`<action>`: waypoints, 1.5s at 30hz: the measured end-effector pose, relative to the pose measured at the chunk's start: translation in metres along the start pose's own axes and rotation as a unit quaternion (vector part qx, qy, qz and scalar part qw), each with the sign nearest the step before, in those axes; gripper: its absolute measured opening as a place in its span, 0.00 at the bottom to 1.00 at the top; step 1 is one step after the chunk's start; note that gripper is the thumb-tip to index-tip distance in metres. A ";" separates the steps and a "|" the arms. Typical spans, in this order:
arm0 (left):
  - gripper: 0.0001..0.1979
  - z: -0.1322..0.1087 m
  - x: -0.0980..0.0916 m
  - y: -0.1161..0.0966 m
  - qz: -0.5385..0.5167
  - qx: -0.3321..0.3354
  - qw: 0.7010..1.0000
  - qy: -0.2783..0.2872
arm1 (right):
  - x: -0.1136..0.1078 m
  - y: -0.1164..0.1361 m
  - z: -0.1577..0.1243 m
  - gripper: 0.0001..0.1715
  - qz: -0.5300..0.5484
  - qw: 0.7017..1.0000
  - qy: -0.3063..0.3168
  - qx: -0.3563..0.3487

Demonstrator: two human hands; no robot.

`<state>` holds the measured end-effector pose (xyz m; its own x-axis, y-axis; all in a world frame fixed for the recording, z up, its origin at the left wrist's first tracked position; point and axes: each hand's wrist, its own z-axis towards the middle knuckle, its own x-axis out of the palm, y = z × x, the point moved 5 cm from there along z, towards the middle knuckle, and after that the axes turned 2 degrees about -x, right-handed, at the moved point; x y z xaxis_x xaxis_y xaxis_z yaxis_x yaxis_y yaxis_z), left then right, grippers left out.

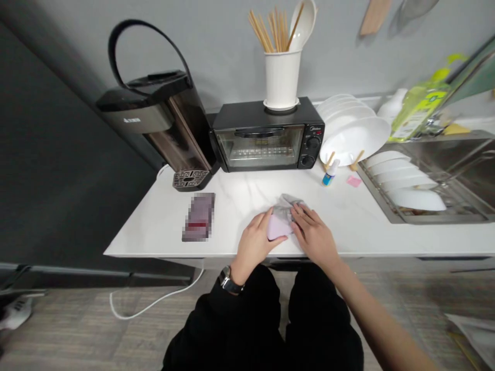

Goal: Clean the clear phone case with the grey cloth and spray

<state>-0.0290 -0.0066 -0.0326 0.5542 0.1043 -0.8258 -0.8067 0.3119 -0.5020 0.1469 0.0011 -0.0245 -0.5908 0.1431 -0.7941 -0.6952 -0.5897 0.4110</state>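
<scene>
A flat, pale pink object [278, 224] lies near the front edge of the white counter. My left hand [256, 238] grips its left side, with the thumb along the near edge and the fingers at the far side. On its right part, my right hand [314, 233] presses a crumpled grey cloth [288, 201] with fingers close together. What lies under the right fingers is hidden. To the left rests a pixelated dark purple item [198, 217]. A small blue and white bottle [329, 174] and a pink piece [353, 181] are at the right.
Behind stand a water dispenser [162, 123] and a toaster oven [266, 139] bearing a white cup [282, 77] of chopsticks. White plates [353, 136] stand in a rack beside a steel sink [456, 175] with bowls [415, 198]. The counter [147, 232] ends at the left.
</scene>
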 end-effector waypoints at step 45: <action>0.42 0.000 -0.007 -0.002 0.046 -0.042 0.998 -0.033 | 0.013 0.034 -0.019 0.41 -0.028 0.989 0.096 -0.112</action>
<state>-0.0311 -0.0076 -0.0260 0.4877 0.1906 -0.8519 -0.8671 0.2186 -0.4475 0.1234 -0.0319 -0.0289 -0.4497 0.0398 -0.8923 -0.6045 -0.7490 0.2712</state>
